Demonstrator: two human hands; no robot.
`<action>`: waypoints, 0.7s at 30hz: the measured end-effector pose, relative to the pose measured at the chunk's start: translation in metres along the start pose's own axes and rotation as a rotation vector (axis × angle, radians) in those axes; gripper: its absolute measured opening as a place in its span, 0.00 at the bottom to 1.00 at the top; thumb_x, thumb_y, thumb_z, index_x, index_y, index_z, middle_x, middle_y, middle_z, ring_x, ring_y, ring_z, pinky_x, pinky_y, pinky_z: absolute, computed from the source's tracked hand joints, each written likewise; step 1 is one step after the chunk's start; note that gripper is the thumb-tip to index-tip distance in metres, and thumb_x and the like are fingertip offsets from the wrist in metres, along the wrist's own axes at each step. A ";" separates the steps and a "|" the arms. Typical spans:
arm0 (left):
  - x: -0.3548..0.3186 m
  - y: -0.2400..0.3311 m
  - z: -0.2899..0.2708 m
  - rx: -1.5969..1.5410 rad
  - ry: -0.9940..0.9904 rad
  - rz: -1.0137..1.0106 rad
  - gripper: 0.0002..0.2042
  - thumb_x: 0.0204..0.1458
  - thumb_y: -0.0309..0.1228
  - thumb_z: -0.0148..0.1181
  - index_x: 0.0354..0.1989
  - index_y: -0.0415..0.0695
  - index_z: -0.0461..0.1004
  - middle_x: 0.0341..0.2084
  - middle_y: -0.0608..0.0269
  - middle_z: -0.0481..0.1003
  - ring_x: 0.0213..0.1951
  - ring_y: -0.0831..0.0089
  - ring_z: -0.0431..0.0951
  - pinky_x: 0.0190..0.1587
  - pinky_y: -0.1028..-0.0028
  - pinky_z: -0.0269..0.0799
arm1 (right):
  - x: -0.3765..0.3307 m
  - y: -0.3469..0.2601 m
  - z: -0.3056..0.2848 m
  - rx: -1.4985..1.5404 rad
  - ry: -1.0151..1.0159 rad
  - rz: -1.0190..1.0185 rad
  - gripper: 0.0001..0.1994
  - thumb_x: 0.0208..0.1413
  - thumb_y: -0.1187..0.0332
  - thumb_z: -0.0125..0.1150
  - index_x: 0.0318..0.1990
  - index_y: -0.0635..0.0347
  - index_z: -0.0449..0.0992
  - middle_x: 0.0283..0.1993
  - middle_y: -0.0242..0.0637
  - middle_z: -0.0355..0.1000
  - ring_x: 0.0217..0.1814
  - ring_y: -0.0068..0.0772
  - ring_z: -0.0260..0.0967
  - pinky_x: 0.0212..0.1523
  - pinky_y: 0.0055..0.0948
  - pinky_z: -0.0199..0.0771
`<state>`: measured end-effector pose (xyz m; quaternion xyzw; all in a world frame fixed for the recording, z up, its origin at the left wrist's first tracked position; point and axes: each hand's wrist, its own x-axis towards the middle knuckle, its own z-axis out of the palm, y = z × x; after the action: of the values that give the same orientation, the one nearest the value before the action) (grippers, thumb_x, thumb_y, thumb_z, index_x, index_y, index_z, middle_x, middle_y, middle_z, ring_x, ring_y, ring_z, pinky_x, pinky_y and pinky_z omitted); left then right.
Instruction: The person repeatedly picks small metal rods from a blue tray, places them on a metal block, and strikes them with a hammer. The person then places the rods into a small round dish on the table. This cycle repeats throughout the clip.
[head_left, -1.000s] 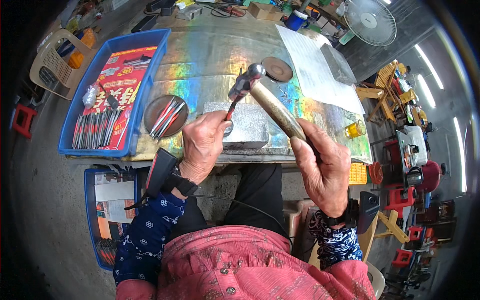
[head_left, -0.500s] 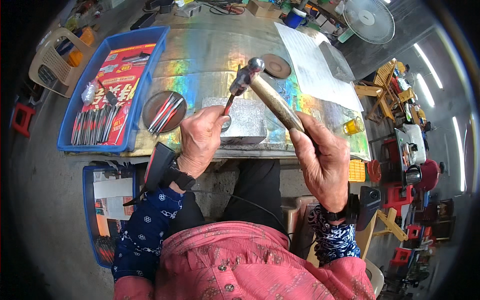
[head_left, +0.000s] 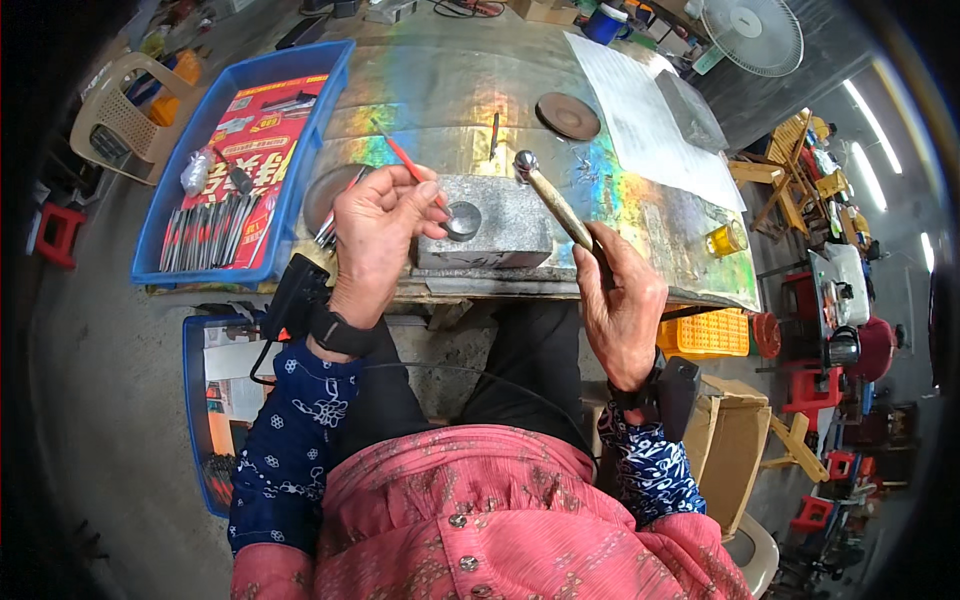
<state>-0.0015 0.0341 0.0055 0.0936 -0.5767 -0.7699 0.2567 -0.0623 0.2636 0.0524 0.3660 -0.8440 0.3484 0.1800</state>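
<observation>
Gripping hammer (head_left: pixel 553 200), right hand (head_left: pixel 622 305); left hand (head_left: pixel 375 235) pinching red punch (head_left: pixel 410 168) over disc (head_left: pixel 462 220).

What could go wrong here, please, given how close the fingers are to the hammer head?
1. The left hand pinches a red-handled tool onto a small metal disc on the steel block; a stray blow from the hammer in the right hand could strike those fingertips.
2. The disc looks held only by the tool tip, so it might skid off the block.
</observation>
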 end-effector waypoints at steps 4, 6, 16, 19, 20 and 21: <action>-0.005 0.007 -0.014 -0.107 0.023 -0.085 0.08 0.58 0.26 0.56 0.42 0.35 0.72 0.31 0.56 0.77 0.30 0.74 0.79 0.30 0.79 0.79 | -0.006 0.010 0.017 -0.136 0.014 -0.027 0.14 0.52 0.74 0.61 0.47 0.61 0.74 0.31 0.46 0.70 0.29 0.46 0.70 0.30 0.38 0.70; -0.009 0.009 -0.019 -0.121 0.055 -0.112 0.08 0.58 0.26 0.56 0.43 0.35 0.72 0.31 0.55 0.77 0.30 0.74 0.79 0.30 0.78 0.79 | -0.010 0.014 0.027 -0.176 0.034 -0.020 0.15 0.51 0.75 0.62 0.48 0.60 0.74 0.32 0.45 0.69 0.32 0.47 0.70 0.33 0.38 0.70; -0.021 0.011 -0.050 0.041 0.140 -0.054 0.07 0.57 0.25 0.57 0.42 0.36 0.73 0.28 0.59 0.77 0.28 0.75 0.78 0.27 0.81 0.76 | -0.030 0.023 0.061 -0.284 0.034 -0.041 0.23 0.45 0.79 0.59 0.52 0.59 0.71 0.34 0.45 0.64 0.36 0.48 0.66 0.35 0.40 0.68; -0.017 0.011 -0.065 0.297 0.154 0.002 0.08 0.54 0.23 0.58 0.42 0.37 0.74 0.25 0.61 0.77 0.26 0.79 0.76 0.26 0.81 0.73 | -0.034 0.022 0.065 -0.251 -0.049 0.043 0.24 0.49 0.77 0.59 0.56 0.56 0.67 0.38 0.46 0.64 0.38 0.51 0.67 0.35 0.43 0.70; -0.017 0.010 -0.071 0.502 0.144 0.045 0.09 0.53 0.23 0.59 0.42 0.38 0.74 0.25 0.60 0.77 0.26 0.77 0.77 0.26 0.79 0.73 | -0.035 0.022 0.066 -0.231 -0.079 0.071 0.24 0.50 0.76 0.58 0.57 0.55 0.66 0.39 0.47 0.63 0.39 0.52 0.68 0.35 0.43 0.70; -0.016 0.010 -0.076 0.715 0.145 0.068 0.10 0.52 0.23 0.59 0.43 0.39 0.74 0.25 0.58 0.77 0.25 0.75 0.77 0.27 0.76 0.73 | -0.036 0.021 0.065 -0.223 -0.103 0.091 0.24 0.51 0.76 0.58 0.58 0.54 0.65 0.40 0.47 0.63 0.39 0.52 0.68 0.36 0.44 0.71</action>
<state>0.0487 -0.0237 -0.0115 0.2124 -0.7924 -0.5021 0.2735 -0.0575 0.2444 -0.0223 0.3222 -0.9014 0.2408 0.1601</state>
